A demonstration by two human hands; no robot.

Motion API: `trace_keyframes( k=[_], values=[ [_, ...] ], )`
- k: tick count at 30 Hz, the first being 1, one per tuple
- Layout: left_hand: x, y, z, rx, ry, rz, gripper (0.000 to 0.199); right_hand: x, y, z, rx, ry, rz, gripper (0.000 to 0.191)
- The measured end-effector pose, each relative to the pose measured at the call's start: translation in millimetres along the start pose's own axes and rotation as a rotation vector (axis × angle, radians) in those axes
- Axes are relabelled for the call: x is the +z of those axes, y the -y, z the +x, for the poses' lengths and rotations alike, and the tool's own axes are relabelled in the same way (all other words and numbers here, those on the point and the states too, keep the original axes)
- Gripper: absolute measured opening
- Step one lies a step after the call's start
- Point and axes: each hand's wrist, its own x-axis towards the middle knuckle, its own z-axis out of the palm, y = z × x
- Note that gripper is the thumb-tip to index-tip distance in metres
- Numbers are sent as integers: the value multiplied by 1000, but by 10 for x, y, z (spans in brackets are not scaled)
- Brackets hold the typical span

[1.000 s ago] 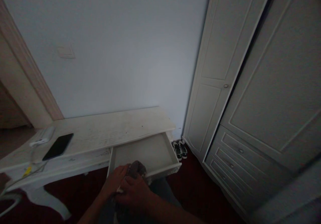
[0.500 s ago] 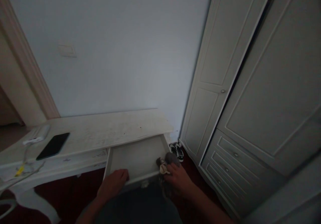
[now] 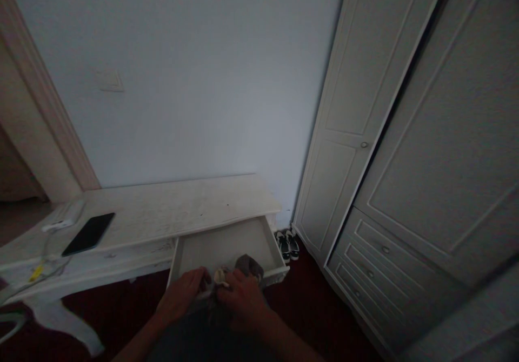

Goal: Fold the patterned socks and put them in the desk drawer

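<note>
A shallow white drawer (image 3: 227, 243) is pulled out of the white table (image 3: 162, 208). My right hand (image 3: 243, 300) is closed on a bundle of grey and cream cloth (image 3: 249, 266) over the drawer's front edge. Just to the left, my left hand (image 3: 184, 292) has its fingers curled at the front left of the drawer, close beside the bundle. Whether those fingers grip the drawer edge or part of the cloth is too dim to tell.
A dark phone (image 3: 89, 234) and a white power strip (image 3: 64, 216) with a cable lie on the table's left end. Black and white shoes (image 3: 287, 245) stand on the red floor beside the white wardrobe (image 3: 328, 189).
My right hand has moved left with the cloth bundle, from the drawer's right front corner to beside my left hand. My left hand has stayed near the drawer's front left.
</note>
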Motion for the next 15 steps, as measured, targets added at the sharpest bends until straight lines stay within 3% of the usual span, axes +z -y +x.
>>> trace_keyframes(
  k=[4,7,11,15],
  values=[
    [96,272,40,-4,-44,24,52,5,358,347,-150,-85,38,53],
    [118,351,50,-9,-71,4,58,8,424,435,-167,-114,29,57],
    [44,118,-2,32,-15,78,54,65,143,219,-242,-115,-50,36],
    [-79,-169,-75,-2,43,75,39,55,-372,-292,-104,-91,-84,22]
  ],
)
